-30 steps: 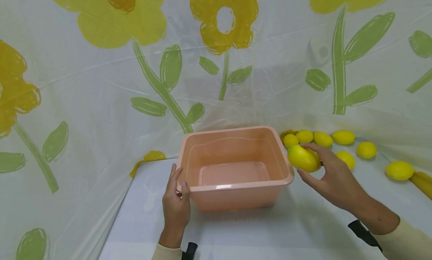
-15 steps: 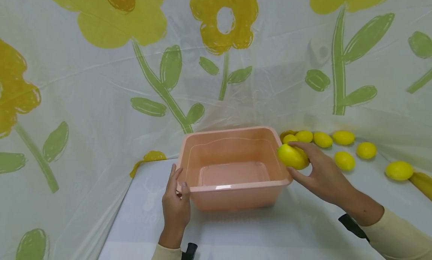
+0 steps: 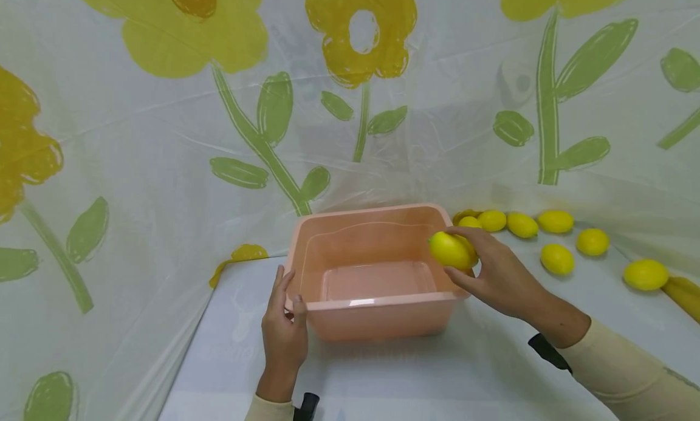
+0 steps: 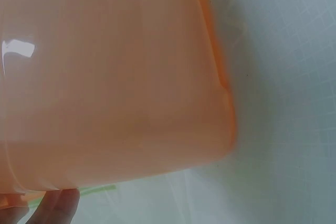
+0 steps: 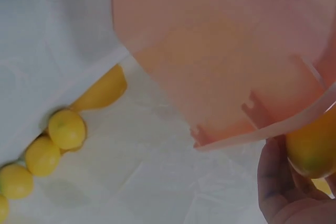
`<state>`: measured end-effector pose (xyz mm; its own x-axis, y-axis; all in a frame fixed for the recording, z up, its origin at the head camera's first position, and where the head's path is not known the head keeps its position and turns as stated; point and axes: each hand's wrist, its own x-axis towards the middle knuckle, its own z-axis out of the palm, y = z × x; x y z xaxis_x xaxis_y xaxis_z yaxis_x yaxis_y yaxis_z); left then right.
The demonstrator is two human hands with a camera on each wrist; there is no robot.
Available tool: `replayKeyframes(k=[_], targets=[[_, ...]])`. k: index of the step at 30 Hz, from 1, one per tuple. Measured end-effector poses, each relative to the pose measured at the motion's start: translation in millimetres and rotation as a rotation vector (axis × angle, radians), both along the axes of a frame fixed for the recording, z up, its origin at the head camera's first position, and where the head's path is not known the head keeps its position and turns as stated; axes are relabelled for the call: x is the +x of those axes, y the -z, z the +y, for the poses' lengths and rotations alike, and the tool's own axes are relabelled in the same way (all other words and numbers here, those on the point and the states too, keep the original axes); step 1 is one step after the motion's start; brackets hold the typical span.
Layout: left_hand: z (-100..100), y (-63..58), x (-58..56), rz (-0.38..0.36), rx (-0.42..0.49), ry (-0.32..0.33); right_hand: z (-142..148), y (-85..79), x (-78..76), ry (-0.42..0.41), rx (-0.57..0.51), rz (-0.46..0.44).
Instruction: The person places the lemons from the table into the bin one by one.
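Note:
A pink plastic basin (image 3: 380, 319) stands on the white-covered table. At its left front corner, my left hand (image 3: 285, 336) grips the rim, with the thumb on the near side; its fingertips (image 4: 59, 204) show at the lower edge of the left wrist view, beside the basin wall (image 4: 115, 87). A yellow lemon (image 3: 449, 251) is pinched between the thumb and fingers of my right hand (image 3: 500, 278), over the basin's right rim. The right wrist view has this lemon (image 5: 311, 153) close to the rim. The visible basin floor is bare.
Several lemons lie right of the basin, including one in front (image 3: 557, 260) and one farther right (image 3: 646, 275). Behind them hangs a white cloth (image 3: 437, 105) printed with yellow flowers; its folded lower edge meets the table.
My right hand has carried the lemon leftward, from beside the basin to over its right rim. My left hand and the basin have stayed in place.

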<state>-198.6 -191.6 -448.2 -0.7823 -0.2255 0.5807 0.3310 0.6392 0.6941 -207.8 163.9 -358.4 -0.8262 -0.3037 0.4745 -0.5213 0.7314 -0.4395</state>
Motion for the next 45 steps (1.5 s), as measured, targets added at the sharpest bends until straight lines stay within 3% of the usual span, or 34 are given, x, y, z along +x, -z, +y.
replayKeyframes(k=[17,38,45], targets=[[0,-1.0,-0.5,0.001,0.013,0.009,-31,-6.4,-22.9,-0.127,0.021,-0.12],[0,-1.8,0.4,-0.009,0.011,-0.001,-59,0.1,-48.8,-0.19,0.103,-0.24],[-1,0.1,-0.4,0.002,0.018,0.003,-67,2.8,-56.2,-0.194,0.187,-0.282]])
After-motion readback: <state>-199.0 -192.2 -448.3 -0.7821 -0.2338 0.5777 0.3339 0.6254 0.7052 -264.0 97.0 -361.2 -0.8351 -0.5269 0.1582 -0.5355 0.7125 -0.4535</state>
